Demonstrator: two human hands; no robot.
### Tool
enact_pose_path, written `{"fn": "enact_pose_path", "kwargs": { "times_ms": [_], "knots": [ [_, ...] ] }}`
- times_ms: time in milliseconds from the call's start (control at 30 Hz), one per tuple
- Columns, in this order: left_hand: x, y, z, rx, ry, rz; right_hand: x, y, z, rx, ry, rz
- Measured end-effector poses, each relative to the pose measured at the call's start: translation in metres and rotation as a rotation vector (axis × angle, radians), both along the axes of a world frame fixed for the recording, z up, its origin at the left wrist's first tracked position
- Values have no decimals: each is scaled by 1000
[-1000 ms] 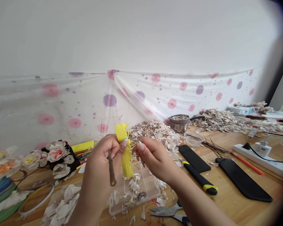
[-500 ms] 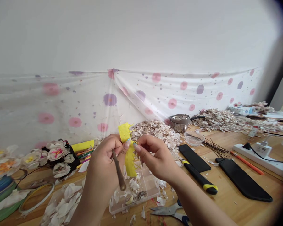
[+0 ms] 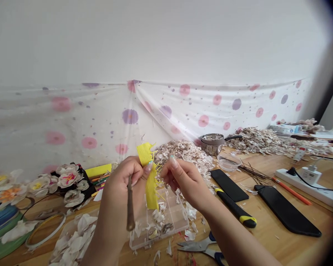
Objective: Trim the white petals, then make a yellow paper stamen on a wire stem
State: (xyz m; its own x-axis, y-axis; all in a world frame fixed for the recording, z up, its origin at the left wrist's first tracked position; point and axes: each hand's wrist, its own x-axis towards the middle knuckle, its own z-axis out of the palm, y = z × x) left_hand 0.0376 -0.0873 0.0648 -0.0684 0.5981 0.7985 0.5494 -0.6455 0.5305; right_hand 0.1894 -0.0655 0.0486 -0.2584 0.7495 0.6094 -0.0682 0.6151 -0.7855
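My left hand (image 3: 122, 184) is closed, its thumb pressing a strip of yellow crepe paper (image 3: 151, 192) upright against the fingers. Thin fringe sticks out along the strip's right edge. Also in that hand is a slim brown tool (image 3: 130, 210), rounded at its near end; its far end is hidden in my fingers. Just right of the fringe is my right hand (image 3: 183, 179), fingers curled in and thumb raised. Whatever its fingers may hold is hidden. Below both hands lies a clear compartment box (image 3: 180, 218) with pale flakes in it.
Open scissors (image 3: 195, 246) lie right of the box. Farther right are a black-and-yellow handle (image 3: 234, 207), two black flat pieces (image 3: 288, 212) and a power strip (image 3: 326, 192). Pale flakes (image 3: 183, 153) are heaped behind my hands. Handmade flowers (image 3: 69, 177) stand at left.
My right thumb has lifted and the hand has drawn slightly right, away from the fringe. The brown tool has swung to point more straight down. My left hand keeps its grip on the strip.
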Motion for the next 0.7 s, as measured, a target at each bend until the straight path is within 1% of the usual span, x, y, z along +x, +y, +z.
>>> {"fn": "enact_pose_path", "kwargs": {
  "times_ms": [67,100,233,333,433,500,600,667,700],
  "knots": [
    [-1,0,0,5,-15,18,2,-1,3,-82,-23,63],
    [-1,0,0,3,-24,22,2,-2,5,-96,-52,72],
    [-2,-3,-1,-41,-40,33,2,-6,8,-53,-135,24],
    [-2,-3,0,-78,-65,37,2,-7,8,50,-182,-67],
    [0,-4,1,-99,-113,12,2,-7,7,176,-254,-156],
    [2,-5,3,-143,-179,-9,3,-6,6,241,-234,-195],
    [3,-4,3,-271,-267,-38,5,-3,5,338,-163,-267],
    [1,-2,2,-325,-257,-86,6,-1,5,404,-157,-300],
    [0,0,1,-327,-247,-113,6,0,5,432,-163,-305]
  ]
}}
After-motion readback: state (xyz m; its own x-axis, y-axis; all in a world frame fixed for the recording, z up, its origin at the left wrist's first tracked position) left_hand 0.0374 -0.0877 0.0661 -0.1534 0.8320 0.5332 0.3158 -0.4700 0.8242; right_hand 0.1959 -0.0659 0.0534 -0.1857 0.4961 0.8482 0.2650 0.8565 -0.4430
